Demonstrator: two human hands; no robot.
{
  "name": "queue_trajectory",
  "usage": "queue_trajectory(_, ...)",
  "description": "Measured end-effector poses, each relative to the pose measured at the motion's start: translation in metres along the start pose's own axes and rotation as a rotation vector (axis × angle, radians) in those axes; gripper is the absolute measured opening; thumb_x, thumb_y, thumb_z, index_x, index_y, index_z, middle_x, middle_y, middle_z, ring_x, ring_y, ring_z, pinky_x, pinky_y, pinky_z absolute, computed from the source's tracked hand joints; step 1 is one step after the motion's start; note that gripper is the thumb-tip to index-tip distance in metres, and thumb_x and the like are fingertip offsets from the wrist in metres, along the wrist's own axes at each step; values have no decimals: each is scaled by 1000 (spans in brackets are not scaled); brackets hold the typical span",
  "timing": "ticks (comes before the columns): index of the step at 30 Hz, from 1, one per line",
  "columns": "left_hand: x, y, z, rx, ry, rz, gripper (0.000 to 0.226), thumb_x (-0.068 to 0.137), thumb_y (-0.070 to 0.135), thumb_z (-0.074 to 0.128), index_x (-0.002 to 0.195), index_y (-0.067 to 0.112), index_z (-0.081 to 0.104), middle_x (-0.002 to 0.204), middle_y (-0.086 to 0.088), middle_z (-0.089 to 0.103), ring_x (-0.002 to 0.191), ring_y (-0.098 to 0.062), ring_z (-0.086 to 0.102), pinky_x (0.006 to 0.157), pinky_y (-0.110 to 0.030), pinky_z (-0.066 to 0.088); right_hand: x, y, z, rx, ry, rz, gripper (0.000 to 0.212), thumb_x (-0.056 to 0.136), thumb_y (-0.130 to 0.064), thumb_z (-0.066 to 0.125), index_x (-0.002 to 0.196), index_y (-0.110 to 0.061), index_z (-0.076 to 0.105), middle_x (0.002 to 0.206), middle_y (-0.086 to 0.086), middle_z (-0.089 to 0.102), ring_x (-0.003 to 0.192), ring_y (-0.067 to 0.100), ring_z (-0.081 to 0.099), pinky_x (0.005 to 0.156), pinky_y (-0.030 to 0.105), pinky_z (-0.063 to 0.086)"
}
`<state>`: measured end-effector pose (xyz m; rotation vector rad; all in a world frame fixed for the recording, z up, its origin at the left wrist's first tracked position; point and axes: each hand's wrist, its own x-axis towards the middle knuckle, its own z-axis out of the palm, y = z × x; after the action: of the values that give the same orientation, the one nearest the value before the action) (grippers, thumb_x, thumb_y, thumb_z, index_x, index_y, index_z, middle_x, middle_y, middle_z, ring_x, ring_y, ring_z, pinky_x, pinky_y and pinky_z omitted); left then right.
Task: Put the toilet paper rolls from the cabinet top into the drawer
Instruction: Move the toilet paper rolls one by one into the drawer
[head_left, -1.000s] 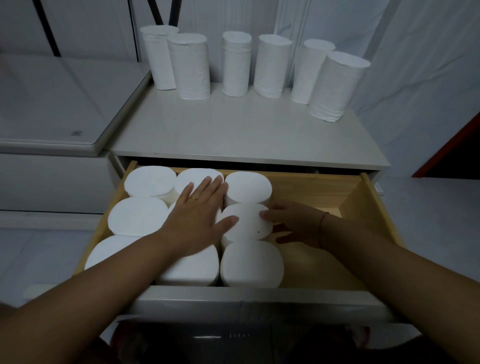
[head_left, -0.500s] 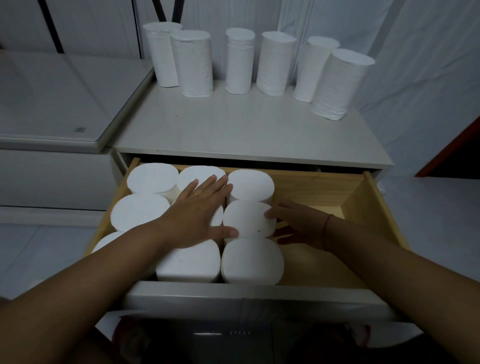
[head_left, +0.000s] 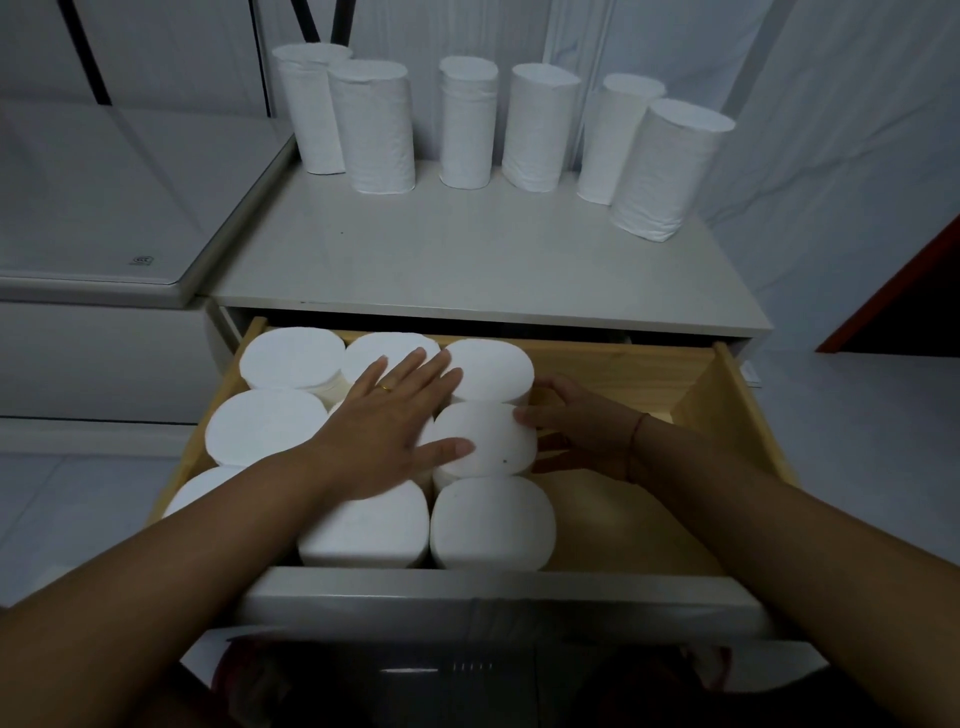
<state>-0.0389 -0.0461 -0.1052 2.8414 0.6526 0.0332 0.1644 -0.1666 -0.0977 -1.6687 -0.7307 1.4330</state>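
Note:
Several white toilet paper rolls stand upright at the back of the white cabinet top (head_left: 467, 260), the rightmost roll (head_left: 667, 171) leaning. Below it the wooden drawer (head_left: 748, 415) is pulled open, its left part packed with several upright rolls. My left hand (head_left: 395, 431) lies flat with straight fingers on top of the middle rolls, thumb on the middle roll of the right column (head_left: 488, 441). My right hand (head_left: 582, 426) touches that roll's right side, fingers partly hidden behind it.
The right part of the drawer shows bare wooden bottom (head_left: 634, 530). A lower white unit with a glass top (head_left: 104, 208) adjoins the cabinet on the left. A white curtain hangs behind, and a dark red door frame (head_left: 893, 291) stands at the right.
Both hands stay on the rolls in the drawer; the left hand has slid slightly forward over the tops. The view has shifted a little.

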Motion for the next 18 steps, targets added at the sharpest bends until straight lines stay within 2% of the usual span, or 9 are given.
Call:
queue_trajectory(3, 0, 0, 1, 14, 4, 3, 88, 77, 75, 11, 151, 29, 3, 153, 15, -15, 144, -7, -16, 116, -33, -12, -6, -3, -4, -20, -57, 11, 59, 84, -21, 64, 136, -30, 37, 119, 2, 55, 104, 29, 61, 82, 44, 56)
queue_trajectory(6, 0, -1, 2, 11, 6, 4, 87, 78, 75, 10, 151, 29, 3, 153, 16, -16, 144, -6, -16, 115, -32, -13, -25, -4, -9, -149, -253, 110, 63, 72, -31, 74, 122, -43, 38, 125, 2, 53, 114, 32, 55, 85, 47, 54)
queue_trajectory(8, 0, -2, 3, 14, 6, 5, 86, 79, 75, 10, 151, 28, 3, 154, 15, -14, 144, -6, -16, 116, -33, -12, -37, -1, -8, -261, -396, 224, 66, 68, -31, 76, 116, -46, 34, 123, 4, 54, 109, 30, 59, 84, 43, 56)
queue_trajectory(9, 0, -2, 3, 17, 5, 5, 86, 79, 74, 10, 151, 28, 3, 155, 14, -13, 144, -7, -16, 116, -33, -12, -40, 3, -5, -302, -432, 273, 60, 71, -28, 75, 114, -44, 36, 119, 4, 56, 103, 27, 62, 83, 40, 57)
queue_trajectory(11, 1, -2, 4, 24, 4, 4, 86, 79, 74, 10, 151, 28, 2, 156, 13, -13, 144, -7, -15, 116, -34, -11, -42, 8, 2, -318, -431, 327, 40, 79, -19, 70, 105, -37, 45, 111, 2, 58, 93, 21, 66, 79, 33, 58)
queue_trajectory(13, 1, -2, 4, 28, 3, 4, 86, 79, 74, 9, 151, 28, 2, 155, 13, -13, 144, -7, -15, 117, -35, -11, -40, 12, 8, -315, -405, 302, 29, 83, -15, 65, 101, -31, 50, 107, 0, 58, 91, 19, 65, 76, 28, 58)
queue_trajectory(16, 1, -2, 4, 36, 5, 3, 86, 79, 74, 8, 151, 28, 2, 156, 13, -13, 144, -7, -16, 116, -34, -11, -39, 11, 13, -317, -394, 278, 24, 85, -15, 62, 101, -29, 51, 106, -1, 58, 92, 18, 63, 78, 27, 57)
queue_trajectory(18, 1, -2, 4, 39, 3, -1, 86, 79, 74, 7, 151, 28, 1, 156, 13, -13, 144, -7, -16, 116, -34, -12, -41, 10, 12, -375, -374, 294, 30, 86, -21, 62, 113, -23, 49, 109, 2, 59, 97, 22, 64, 81, 29, 55)
